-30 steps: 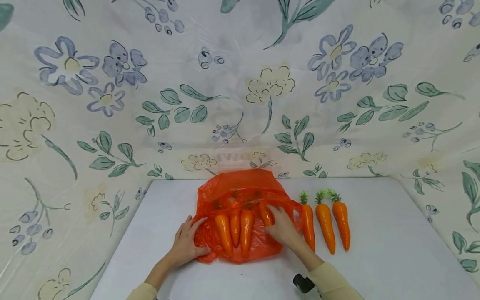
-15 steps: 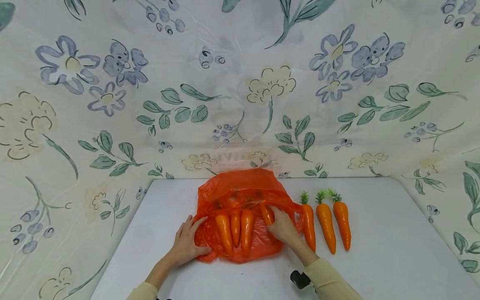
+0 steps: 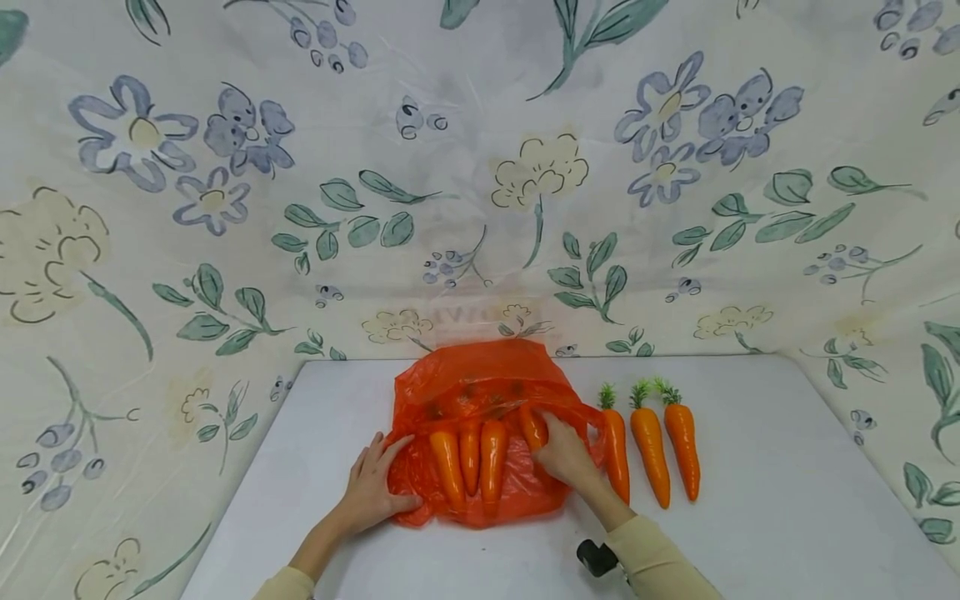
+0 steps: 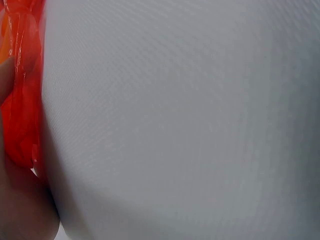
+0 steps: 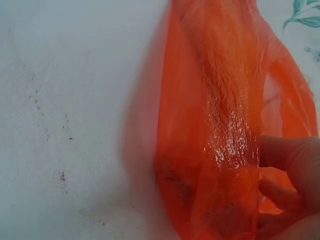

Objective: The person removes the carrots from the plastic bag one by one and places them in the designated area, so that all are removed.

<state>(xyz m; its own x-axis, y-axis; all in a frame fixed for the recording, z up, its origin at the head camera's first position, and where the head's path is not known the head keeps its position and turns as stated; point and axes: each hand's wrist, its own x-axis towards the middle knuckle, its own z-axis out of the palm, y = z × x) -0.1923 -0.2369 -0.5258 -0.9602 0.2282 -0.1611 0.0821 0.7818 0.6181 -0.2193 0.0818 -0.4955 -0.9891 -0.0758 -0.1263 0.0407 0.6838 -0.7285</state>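
Note:
A thin red plastic bag (image 3: 517, 492) lies on the white table in the head view, its mouth toward the person. Several orange carrots are in it; three lie side by side, among them a carrot (image 3: 492, 458), their tops under the red film. At the right of the mouth another carrot (image 3: 533, 427) is gripped by my right hand (image 3: 564, 454), its far end hidden in the bag. My left hand (image 3: 369, 490) rests on the bag's left edge, thumb and fingers spread apart. The right wrist view shows the right hand's fingers (image 5: 280, 150) partly behind the film.
To the right of the bag lie three carrots with green tops: a near one (image 3: 617, 450), a middle carrot (image 3: 651, 454) and an outer carrot (image 3: 682, 450). The white table (image 3: 787, 500) meets a flower-patterned cloth (image 3: 465, 317) at the back and sides.
My right wrist has shifted slightly to the left, while its fingers stay on the carrot in the bag. The left hand and the other carrots look unmoved.

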